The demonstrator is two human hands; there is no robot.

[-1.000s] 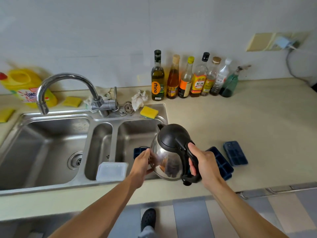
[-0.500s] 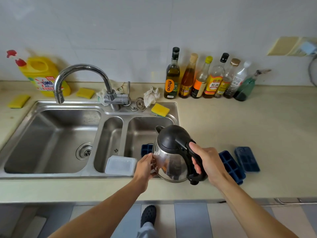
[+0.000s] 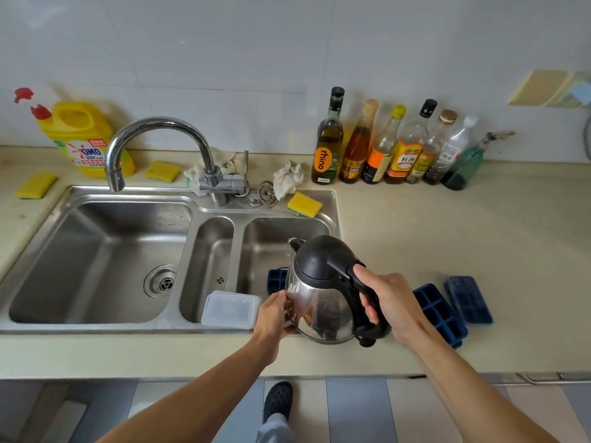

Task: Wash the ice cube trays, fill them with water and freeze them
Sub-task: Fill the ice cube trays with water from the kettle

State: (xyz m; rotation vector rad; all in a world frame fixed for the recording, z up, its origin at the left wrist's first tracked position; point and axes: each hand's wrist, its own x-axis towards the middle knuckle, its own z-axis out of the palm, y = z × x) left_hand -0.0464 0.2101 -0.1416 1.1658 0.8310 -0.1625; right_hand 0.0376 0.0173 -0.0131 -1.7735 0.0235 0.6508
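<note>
My right hand [image 3: 388, 303] grips the black handle of a steel electric kettle [image 3: 323, 292] with a black lid, held over the sink's front right corner. My left hand [image 3: 275, 313] rests its fingers against the kettle's steel side. One dark blue ice cube tray [image 3: 276, 279] lies in the right sink basin, mostly hidden behind the kettle. A second blue tray [image 3: 439, 313] lies on the counter right of my right hand, and a third [image 3: 468, 298] lies beside it further right.
A clear plastic lidded box [image 3: 230, 310] sits on the sink's front rim. The faucet [image 3: 160, 139] arches over the left basin [image 3: 96, 260]. Yellow sponges [image 3: 304, 204], a detergent jug [image 3: 80, 135] and a row of bottles [image 3: 383, 145] line the back wall.
The view has shifted left, so the sink and detergent jug sit more central. Both hands keep the same hold on the kettle, which has stayed over the sink's corner.
</note>
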